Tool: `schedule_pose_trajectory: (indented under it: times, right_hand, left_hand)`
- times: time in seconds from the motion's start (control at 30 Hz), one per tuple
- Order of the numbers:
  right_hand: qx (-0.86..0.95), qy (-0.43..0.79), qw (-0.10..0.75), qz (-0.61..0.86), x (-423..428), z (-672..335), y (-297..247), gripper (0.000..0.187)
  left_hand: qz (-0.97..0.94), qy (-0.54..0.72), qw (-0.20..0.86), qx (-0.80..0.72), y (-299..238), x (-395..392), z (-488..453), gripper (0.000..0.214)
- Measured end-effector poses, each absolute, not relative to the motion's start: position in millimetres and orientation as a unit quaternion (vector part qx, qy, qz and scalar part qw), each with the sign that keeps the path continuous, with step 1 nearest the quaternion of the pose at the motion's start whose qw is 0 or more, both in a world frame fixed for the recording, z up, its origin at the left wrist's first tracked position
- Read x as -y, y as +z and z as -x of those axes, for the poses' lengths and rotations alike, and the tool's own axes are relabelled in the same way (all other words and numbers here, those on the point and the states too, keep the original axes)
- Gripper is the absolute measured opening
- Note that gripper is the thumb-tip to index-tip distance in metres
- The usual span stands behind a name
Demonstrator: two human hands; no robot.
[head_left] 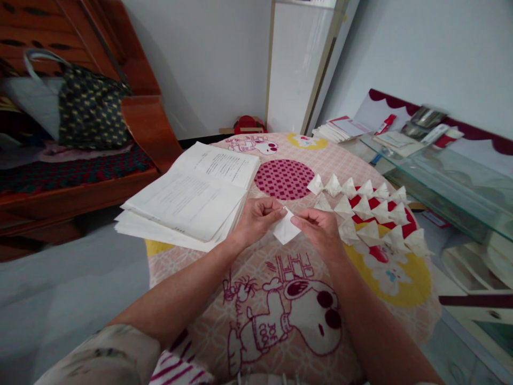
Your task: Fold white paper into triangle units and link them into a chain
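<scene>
Between my two hands is a small folded white paper (286, 230), held just above the round table. My left hand (258, 220) pinches its upper left edge between thumb and fingers. On the other side, my right hand (319, 227) grips the right corner the same way. Several folded paper pieces (365, 206) with pointed tops stand in rows to the right of my right hand. An open stack of printed sheets (182, 195) lies left of my left hand, its pages spread flat.
A pink patterned cloth (192, 278) with cartoon figures covers the table. At the right stands a glass shelf (452, 176) with metal bowls (425, 122) and papers. A wooden bench (146, 125) with a dark patterned bag (92, 107) is at the left.
</scene>
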State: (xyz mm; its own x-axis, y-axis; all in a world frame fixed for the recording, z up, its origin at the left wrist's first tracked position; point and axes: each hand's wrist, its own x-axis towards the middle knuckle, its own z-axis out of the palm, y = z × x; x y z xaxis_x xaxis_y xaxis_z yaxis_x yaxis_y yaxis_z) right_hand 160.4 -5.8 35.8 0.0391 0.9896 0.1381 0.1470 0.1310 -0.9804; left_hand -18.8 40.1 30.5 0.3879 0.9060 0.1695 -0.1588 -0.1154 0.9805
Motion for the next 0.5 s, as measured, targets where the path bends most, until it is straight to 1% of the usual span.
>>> schedule_pose_trajectory:
  times: [0.13,0.27,0.37,0.5]
  right_hand:
    - [0.579,0.405,0.491,0.508,7,-161,35,0.018]
    - [0.598,0.402,0.477,0.504,7,-168,38,0.016]
    - [0.572,0.406,0.503,0.505,5,-177,39,0.014]
    - [0.543,0.387,0.54,0.514,3,-186,40,0.013]
  left_hand:
    - [-0.647,0.42,0.55,-0.32,31,-37,18,0.036]
    - [-0.669,0.387,0.555,-0.309,31,-38,20,0.039]
    - [-0.632,0.409,0.591,-0.291,33,-41,24,0.042]
    - [-0.596,0.427,0.63,-0.256,38,-44,29,0.036]
